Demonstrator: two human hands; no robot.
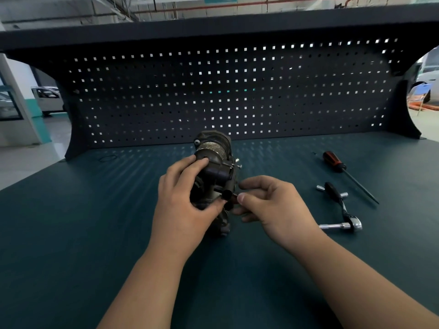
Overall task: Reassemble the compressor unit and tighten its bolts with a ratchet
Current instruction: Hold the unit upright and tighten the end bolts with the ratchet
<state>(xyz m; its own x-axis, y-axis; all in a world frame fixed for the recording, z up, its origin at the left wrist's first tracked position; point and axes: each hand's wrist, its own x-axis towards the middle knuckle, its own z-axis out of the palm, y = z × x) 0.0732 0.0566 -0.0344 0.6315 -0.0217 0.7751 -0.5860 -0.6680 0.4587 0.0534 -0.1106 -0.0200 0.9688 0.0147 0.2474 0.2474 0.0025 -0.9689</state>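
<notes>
A dark metal compressor unit point(215, 157) lies lengthwise in the middle of the green workbench point(95, 222). My left hand point(183, 198) grips its near end from the left, fingers curled over the housing. My right hand point(270, 205) pinches a small bolt point(234, 198) at a lug on the unit's right side. Two silver bolt heads point(238, 163) stick out of the flange farther back. The ratchet point(342, 206) with a black handle and a socket extension lies on the bench to the right of my right hand.
A screwdriver point(344, 173) with a red and black handle lies beyond the ratchet at the right. A thin black ring point(108, 159) lies far left near the dark perforated back panel point(213, 96). An overhead shelf tops the panel.
</notes>
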